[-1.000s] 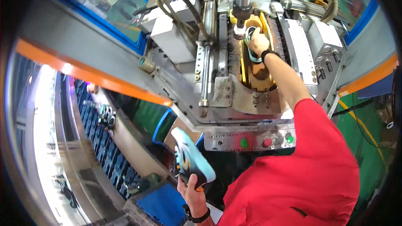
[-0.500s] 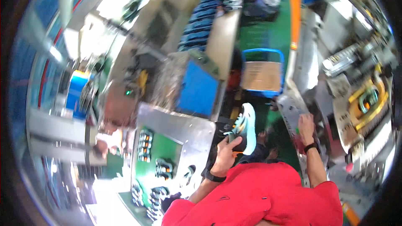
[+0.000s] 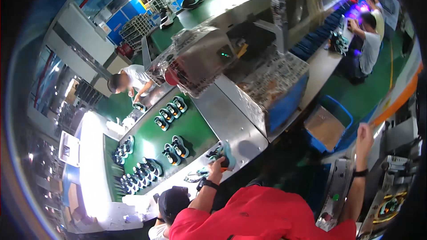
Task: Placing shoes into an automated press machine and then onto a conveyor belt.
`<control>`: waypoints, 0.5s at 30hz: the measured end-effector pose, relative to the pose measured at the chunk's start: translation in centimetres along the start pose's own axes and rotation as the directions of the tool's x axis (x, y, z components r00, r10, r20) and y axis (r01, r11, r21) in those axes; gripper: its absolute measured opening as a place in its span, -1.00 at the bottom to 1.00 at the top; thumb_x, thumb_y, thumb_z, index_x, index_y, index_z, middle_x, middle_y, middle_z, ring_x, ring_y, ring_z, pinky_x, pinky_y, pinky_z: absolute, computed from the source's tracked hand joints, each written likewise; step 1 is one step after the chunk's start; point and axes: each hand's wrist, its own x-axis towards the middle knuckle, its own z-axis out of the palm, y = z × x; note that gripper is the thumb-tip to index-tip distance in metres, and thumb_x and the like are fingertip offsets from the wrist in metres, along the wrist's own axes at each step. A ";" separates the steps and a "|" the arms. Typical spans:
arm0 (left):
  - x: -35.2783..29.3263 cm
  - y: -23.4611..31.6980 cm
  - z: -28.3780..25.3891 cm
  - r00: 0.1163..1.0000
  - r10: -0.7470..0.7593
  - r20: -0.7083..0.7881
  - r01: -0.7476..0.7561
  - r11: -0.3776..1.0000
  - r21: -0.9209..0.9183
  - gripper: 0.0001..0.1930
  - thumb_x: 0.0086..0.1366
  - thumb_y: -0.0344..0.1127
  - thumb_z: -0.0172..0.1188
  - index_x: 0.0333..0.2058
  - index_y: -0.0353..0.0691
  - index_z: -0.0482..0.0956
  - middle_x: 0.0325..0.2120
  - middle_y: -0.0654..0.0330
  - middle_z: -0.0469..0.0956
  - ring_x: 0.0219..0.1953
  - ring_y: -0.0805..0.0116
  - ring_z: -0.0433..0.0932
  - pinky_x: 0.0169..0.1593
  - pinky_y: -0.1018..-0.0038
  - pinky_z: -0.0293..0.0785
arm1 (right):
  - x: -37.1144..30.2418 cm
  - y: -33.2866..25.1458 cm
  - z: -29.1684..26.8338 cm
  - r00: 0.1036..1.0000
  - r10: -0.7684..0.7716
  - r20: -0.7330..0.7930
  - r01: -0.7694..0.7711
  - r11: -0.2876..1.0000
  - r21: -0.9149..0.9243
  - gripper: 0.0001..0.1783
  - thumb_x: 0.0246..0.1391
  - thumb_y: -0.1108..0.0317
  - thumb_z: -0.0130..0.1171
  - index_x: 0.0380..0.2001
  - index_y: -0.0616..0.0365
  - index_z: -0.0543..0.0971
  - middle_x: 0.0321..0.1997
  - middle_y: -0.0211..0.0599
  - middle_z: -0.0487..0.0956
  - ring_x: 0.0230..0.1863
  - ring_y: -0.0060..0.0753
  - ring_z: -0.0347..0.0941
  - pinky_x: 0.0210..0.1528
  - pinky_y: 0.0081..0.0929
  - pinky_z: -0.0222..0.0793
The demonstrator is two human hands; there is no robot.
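Observation:
My left hand [image 3: 216,169] is closed around the heel part of a sneaker [image 3: 222,153], dark with a pale mint sole and an orange patch. The sneaker is over the metal edge of the conveyor table [image 3: 238,126]. Just beside that hand, another pale shoe [image 3: 195,175] lies on the near ledge. My right hand [image 3: 364,140] is raised at the right, above the machine side, apart from the shoes. Its fingers are blurred, and nothing shows plainly in them.
Several sneakers stand in groups on the green belt [image 3: 195,126]. A metal-clad machine [image 3: 195,58] rises beyond it. A co-worker [image 3: 133,80] handles a shoe across the belt; a capped person [image 3: 174,206] is close at my left. A blue-framed cart [image 3: 327,126] stands at right.
My view has swung left toward the belt. My left hand has brought the sneaker over to the table edge. My right hand has come up off the machine panel.

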 end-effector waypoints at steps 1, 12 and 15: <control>3.2 -0.1 -1.4 1.000 -0.002 -0.021 0.001 0.999 -0.033 -0.40 -0.04 -0.53 0.39 -0.01 -0.47 0.32 -0.16 -0.07 0.52 -0.19 0.14 0.59 -0.19 0.24 0.60 | 4.9 -3.5 1.1 0.977 -0.215 -0.005 0.215 0.976 -0.046 -0.89 0.13 0.47 0.15 -0.27 0.23 0.52 -0.30 -0.15 0.55 -0.38 -0.19 0.46 -0.32 -0.34 0.38; 26.6 4.1 -9.1 0.734 0.606 -0.307 -0.309 0.701 0.643 -0.35 -0.01 -0.32 0.31 0.05 -0.43 0.28 -0.20 -0.20 0.52 -0.15 -0.17 0.53 -0.05 0.17 0.47 | 38.9 -42.2 26.8 0.466 -0.829 0.309 0.872 0.489 -0.005 -0.50 0.03 0.46 0.15 0.10 0.03 0.45 0.22 -0.22 0.41 0.25 -0.07 0.32 0.27 -0.29 0.23; 30.5 3.2 -7.1 0.762 0.518 -0.389 -0.106 0.693 0.713 -0.24 0.03 -0.16 0.34 0.16 -0.27 0.21 -0.09 -0.17 0.50 -0.08 -0.20 0.52 -0.01 0.06 0.44 | 44.4 -47.9 35.9 0.404 -0.780 0.479 0.905 0.415 -0.087 -0.36 0.06 0.45 0.10 0.26 -0.09 0.33 0.35 -0.26 0.29 0.34 -0.05 0.21 0.36 -0.27 0.13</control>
